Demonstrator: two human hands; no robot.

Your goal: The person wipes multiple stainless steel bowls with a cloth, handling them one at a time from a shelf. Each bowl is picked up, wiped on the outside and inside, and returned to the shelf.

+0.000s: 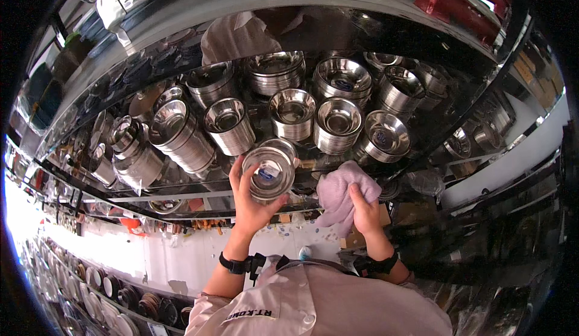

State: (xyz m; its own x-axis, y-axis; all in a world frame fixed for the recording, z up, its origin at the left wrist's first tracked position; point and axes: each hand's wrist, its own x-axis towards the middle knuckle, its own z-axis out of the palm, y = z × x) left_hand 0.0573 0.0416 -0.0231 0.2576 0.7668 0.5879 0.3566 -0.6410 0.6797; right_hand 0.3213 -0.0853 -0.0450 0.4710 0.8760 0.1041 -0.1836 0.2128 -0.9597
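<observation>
My left hand [249, 200] grips a round stainless steel bowl [271, 180] by its rim; a blue sticker shows inside it. The bowl is held over the front edge of a shelf, before stacks of metal bowls. Bunched in my right hand [365, 209] is a light purple cloth [346, 189], which hangs down below the fingers. The cloth and the bowl are apart. Behind them stand a stack of small bowls [338, 130], another stack [293, 119] and a tilted stack with a blue sticker [384, 139].
The glass shelf's front edge [181, 192] runs across, below the stacks. Taller bowl stacks [181, 141] stand at the left, some in clear plastic. A dark upper shelf edge [316, 28] hangs over the back rows. Plates [111, 286] fill racks at the lower left.
</observation>
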